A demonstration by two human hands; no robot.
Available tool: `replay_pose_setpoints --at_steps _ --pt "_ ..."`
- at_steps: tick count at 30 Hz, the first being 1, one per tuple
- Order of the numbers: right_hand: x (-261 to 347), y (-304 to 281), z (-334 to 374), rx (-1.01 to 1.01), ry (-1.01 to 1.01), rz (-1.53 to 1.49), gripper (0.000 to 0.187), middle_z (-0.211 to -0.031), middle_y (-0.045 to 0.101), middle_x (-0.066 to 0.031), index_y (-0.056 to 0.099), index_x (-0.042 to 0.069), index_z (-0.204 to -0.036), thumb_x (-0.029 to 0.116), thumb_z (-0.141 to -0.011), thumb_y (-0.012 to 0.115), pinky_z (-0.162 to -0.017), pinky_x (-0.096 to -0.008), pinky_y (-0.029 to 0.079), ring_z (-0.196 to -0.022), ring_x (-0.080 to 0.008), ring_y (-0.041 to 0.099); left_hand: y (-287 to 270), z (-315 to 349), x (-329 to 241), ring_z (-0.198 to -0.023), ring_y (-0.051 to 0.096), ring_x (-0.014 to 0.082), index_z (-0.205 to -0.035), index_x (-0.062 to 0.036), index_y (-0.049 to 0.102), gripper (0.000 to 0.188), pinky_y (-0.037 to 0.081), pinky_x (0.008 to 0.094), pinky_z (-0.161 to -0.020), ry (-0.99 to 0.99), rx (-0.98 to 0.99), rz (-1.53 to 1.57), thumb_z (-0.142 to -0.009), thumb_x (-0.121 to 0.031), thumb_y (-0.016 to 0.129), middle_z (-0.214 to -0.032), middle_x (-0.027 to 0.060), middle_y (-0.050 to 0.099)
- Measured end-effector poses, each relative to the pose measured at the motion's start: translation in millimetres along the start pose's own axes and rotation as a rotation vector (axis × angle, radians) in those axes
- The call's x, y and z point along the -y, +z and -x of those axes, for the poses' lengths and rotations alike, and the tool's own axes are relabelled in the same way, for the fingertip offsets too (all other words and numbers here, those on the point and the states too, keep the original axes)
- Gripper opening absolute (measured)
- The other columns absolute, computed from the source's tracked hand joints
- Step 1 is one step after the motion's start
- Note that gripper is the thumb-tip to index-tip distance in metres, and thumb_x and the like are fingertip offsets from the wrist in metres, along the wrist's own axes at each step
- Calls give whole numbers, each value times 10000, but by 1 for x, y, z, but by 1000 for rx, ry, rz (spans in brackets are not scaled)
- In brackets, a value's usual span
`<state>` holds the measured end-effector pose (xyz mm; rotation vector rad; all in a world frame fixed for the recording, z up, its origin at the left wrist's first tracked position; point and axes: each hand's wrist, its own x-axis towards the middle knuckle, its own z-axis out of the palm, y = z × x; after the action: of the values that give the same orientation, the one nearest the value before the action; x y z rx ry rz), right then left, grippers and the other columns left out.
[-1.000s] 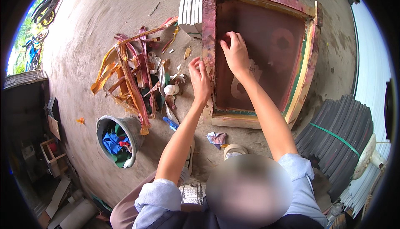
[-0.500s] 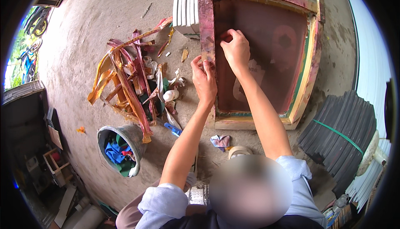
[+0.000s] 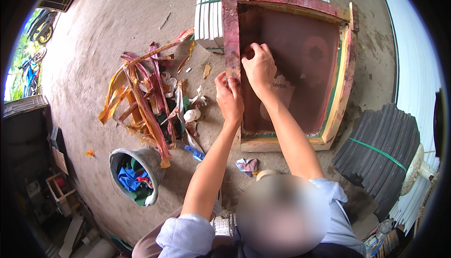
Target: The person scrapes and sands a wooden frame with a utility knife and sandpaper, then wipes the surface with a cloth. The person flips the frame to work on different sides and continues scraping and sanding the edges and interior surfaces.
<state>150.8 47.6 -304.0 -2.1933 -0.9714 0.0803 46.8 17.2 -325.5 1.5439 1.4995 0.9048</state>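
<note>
Bucket [image 3: 154,168] holds blue, green cloths [image 3: 129,177] (left grip [image 3: 230,100] half-open at the frame [image 3: 231,32]; right grip [image 3: 260,69] curled, hold unclear).

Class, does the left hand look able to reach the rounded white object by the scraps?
Probably yes: the left hand is near the rounded white object, and nothing visible stands between them.

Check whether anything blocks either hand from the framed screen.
Nothing visible does. The left hand is at the outer side of the left rail; the right hand is just inside it, over the framed screen. The scrap pile lies left of both hands, out of the way.
</note>
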Motion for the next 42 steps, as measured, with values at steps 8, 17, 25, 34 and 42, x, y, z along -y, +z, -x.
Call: replay_pose_setpoints --at_steps 8,17,25,34,42 --pt "-4 -1 -3 41 95 -139 144 -875 614 -56 681 106 -833 176 -710 711 -698 -406 508 -812 -282 626 3 0 6 -778 654 375 -1196 -23 471 337 487 448 -671 -4 -17 25 -1005 -299 431 -881 228 652" --pt "1 -2 -13 65 207 -255 171 -834 659 -82 691 70 -832 158 -692 732 -661 -359 517 -753 -263 659 2 -5 9 -736 650 250 -1166 7 483 341 490 370 -659 45 -50 10 -1017 -293 419 -840 160 657" --pt "-59 -44 26 240 -54 -464 109 -792 636 -32 695 53 -966 85 -898 616 -587 -232 456 -740 -89 603 -1 -2 1 -780 666 348 -1155 -29 500 272 511 429 -668 19 -34 46 -1001 -241 430 -864 197 666" --pt "-44 -32 69 232 -264 163 356 -880 519 -70 499 67 -825 95 -631 796 -819 -439 414 -932 -297 488 3 -3 5 -763 658 359 -1124 -12 512 267 504 443 -661 52 -65 52 -1001 -235 432 -838 202 655" --pt "-45 -27 57 328 -205 195 303 -923 534 -80 540 75 -877 74 -649 740 -848 -457 412 -971 -300 486 3 -4 6 -692 652 213 -1111 16 516 298 494 339 -631 82 -77 120 -1011 -253 437 -806 123 668"
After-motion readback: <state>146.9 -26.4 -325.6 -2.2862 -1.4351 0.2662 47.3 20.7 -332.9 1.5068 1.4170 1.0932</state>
